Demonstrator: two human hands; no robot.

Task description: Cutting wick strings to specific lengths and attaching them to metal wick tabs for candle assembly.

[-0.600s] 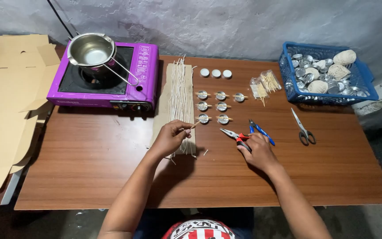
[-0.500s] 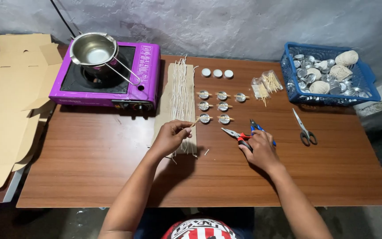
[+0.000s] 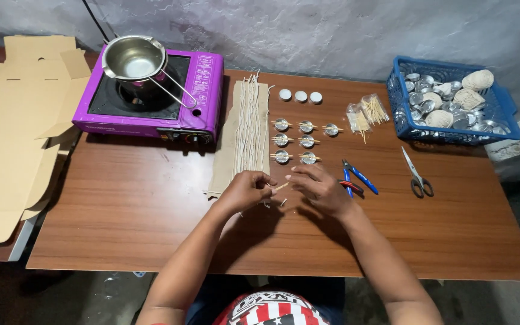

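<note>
While my left hand (image 3: 247,190) pinches a thin wooden stick (image 3: 280,186) at its near end, my right hand (image 3: 320,190) meets it from the other side, fingertips closed toward the stick's far end; whether they actually grip it I cannot tell. Both hands hover just in front of the strip of white wicks (image 3: 248,123). Red pliers (image 3: 351,186) lie touching my right hand, with blue pliers (image 3: 359,175) and scissors (image 3: 416,174) farther right of the wicks.
</note>
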